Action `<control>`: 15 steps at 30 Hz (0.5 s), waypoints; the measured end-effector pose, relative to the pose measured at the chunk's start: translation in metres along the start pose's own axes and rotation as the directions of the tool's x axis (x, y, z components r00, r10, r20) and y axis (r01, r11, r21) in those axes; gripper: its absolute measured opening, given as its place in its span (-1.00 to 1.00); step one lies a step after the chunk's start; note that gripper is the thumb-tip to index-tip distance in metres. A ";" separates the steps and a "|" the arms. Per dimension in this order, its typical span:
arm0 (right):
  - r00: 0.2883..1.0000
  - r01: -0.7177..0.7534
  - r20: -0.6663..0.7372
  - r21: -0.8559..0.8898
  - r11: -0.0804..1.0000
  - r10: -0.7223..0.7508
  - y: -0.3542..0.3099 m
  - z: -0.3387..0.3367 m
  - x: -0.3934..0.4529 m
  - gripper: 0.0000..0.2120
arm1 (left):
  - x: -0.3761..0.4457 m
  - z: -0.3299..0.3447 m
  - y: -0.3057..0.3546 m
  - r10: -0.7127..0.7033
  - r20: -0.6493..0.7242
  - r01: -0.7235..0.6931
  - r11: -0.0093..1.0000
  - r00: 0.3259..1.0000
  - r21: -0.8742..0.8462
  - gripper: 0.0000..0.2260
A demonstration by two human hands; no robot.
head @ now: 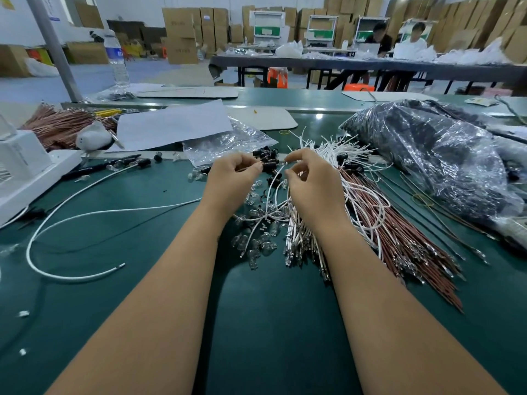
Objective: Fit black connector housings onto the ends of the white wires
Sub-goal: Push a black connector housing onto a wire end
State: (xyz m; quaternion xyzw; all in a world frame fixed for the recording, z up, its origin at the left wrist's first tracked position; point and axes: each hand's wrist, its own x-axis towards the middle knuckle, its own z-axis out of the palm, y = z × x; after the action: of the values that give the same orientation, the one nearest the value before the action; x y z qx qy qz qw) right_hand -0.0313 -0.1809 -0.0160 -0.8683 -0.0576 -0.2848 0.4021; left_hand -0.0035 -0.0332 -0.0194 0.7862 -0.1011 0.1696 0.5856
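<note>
Mating step underway over the green bench: left hand (232, 173) pinches a black housing (269, 165), right hand (309, 178) pinches a white wire (273, 186) end at its mouth; next, likely align and push home.

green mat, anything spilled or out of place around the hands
Yes. Small clear glass bulbs lie scattered loose on the green mat between the forearms, mixed with white wires. One long white cable loops away alone to the left. Nothing looks damaged.
</note>
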 end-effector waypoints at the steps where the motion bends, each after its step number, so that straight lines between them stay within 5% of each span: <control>1: 1.000 0.010 -0.006 -0.002 1.000 -0.010 0.000 0.000 0.000 -0.88 | 0.000 0.000 0.001 -0.004 0.009 0.004 1.000 1.000 -0.007 -0.92; 15: 0.998 -0.029 -0.046 0.109 0.994 0.034 0.003 0.001 0.001 -0.89 | -0.005 0.001 0.001 0.064 0.054 -0.064 0.998 0.997 0.004 -0.94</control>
State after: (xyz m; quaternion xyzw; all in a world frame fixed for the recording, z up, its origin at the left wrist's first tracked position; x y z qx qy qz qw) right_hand -0.0289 -0.1823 -0.0182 -0.8388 -0.0498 -0.2957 0.4544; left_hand -0.0083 -0.0347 -0.0207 0.7885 -0.1412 0.1674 0.5748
